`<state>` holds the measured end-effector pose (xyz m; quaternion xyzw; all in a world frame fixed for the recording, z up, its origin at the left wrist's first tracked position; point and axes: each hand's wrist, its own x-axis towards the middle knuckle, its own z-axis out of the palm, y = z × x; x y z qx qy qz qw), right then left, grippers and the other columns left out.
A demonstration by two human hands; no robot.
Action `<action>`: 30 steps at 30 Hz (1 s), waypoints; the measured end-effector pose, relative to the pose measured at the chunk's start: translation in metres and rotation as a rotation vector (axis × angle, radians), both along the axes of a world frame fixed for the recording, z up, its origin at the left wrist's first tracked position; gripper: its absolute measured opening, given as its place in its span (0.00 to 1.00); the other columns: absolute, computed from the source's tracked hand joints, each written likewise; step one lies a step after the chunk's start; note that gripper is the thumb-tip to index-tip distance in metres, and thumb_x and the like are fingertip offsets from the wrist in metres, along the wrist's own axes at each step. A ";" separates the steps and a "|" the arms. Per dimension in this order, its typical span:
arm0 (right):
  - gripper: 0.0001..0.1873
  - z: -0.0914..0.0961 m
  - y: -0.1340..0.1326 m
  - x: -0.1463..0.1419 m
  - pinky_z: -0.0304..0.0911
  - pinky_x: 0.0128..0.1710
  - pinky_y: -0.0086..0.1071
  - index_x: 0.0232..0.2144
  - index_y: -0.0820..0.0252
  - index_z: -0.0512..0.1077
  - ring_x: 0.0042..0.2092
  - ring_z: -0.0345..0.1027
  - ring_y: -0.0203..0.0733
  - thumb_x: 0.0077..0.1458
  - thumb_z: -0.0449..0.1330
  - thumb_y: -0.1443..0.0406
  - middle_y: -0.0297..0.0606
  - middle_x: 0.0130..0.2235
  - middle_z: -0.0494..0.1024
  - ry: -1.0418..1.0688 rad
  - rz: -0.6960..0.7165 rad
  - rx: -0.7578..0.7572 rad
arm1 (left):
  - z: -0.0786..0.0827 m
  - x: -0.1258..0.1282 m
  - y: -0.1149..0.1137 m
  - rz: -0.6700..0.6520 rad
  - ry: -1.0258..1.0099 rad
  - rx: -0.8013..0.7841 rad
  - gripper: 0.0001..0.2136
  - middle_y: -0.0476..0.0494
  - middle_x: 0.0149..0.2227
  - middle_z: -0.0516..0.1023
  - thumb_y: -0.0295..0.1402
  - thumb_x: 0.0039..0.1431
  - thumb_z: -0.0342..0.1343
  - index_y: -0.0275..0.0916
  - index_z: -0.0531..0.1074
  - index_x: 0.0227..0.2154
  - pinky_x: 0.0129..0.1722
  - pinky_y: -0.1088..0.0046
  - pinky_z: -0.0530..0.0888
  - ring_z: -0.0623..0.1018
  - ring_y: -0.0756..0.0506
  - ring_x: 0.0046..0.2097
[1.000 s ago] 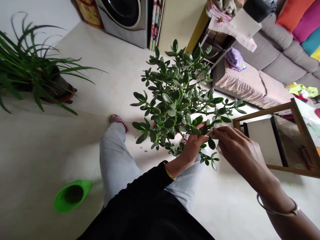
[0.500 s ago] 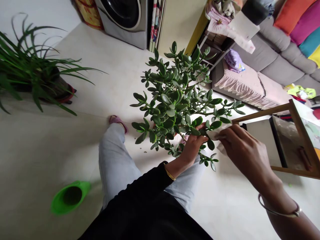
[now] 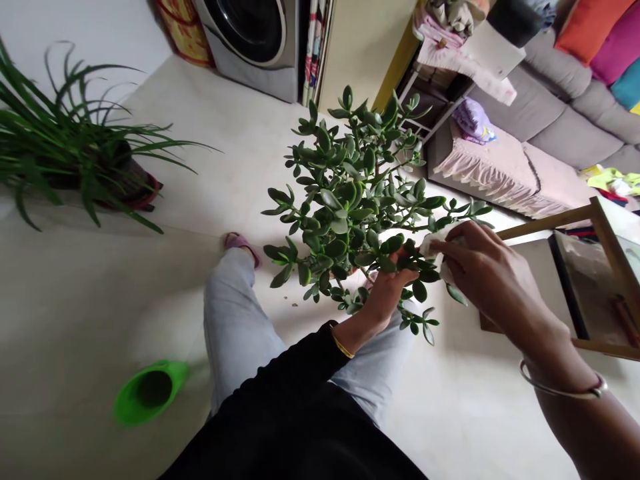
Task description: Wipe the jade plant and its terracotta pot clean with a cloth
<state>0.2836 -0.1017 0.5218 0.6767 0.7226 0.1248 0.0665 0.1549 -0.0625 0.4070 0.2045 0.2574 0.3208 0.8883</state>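
A jade plant (image 3: 350, 193) stands on the tiled floor (image 3: 90, 320) just beyond our light-grey trousers (image 3: 240, 340), within easy reach of both hands. Our left hand (image 3: 387, 297) is open and cupped beneath the lower foliage, apparently to steady it against the pressure from our right hand (image 3: 493, 283), which is clamped on a white cloth (image 3: 435, 243) pinched against a leaf (image 3: 430, 272). Nearby on the floor sit a long-leaved potted plant (image 3: 75, 143) and a green plastic scoop (image 3: 150, 393). Farther off we see a washing machine (image 3: 245, 47), a grey sofa (image 3: 555, 113) with bright cushions (image 3: 615, 47), and a wooden-framed surface (image 3: 607, 250).
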 end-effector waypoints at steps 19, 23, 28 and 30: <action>0.21 0.008 0.001 -0.003 0.57 0.29 0.32 0.46 0.54 0.82 0.47 0.69 0.48 0.61 0.53 0.75 0.45 0.47 0.76 0.031 0.030 -0.104 | 0.001 -0.001 0.000 -0.009 0.044 0.006 0.23 0.47 0.53 0.82 0.32 0.50 0.62 0.46 0.76 0.52 0.61 0.58 0.69 0.77 0.38 0.58; 0.22 0.022 -0.005 0.006 0.66 0.36 0.37 0.49 0.57 0.82 0.48 0.71 0.51 0.65 0.50 0.73 0.48 0.48 0.76 0.076 -0.071 0.086 | -0.003 -0.001 -0.002 -0.014 0.029 0.027 0.23 0.48 0.54 0.81 0.32 0.50 0.62 0.47 0.76 0.52 0.62 0.58 0.69 0.76 0.39 0.61; 0.15 0.036 -0.043 0.006 0.68 0.44 0.44 0.50 0.51 0.83 0.46 0.75 0.51 0.66 0.59 0.65 0.46 0.48 0.78 0.403 -0.161 0.549 | -0.003 -0.010 -0.010 0.023 -0.084 0.066 0.28 0.47 0.59 0.78 0.30 0.53 0.60 0.48 0.72 0.59 0.65 0.62 0.67 0.72 0.41 0.64; 0.16 0.026 -0.073 -0.001 0.64 0.38 0.45 0.51 0.40 0.82 0.45 0.75 0.55 0.64 0.62 0.63 0.42 0.47 0.79 0.590 -0.254 0.674 | -0.001 -0.018 -0.016 0.015 -0.091 0.058 0.29 0.48 0.64 0.74 0.29 0.54 0.59 0.49 0.71 0.60 0.68 0.62 0.65 0.69 0.41 0.68</action>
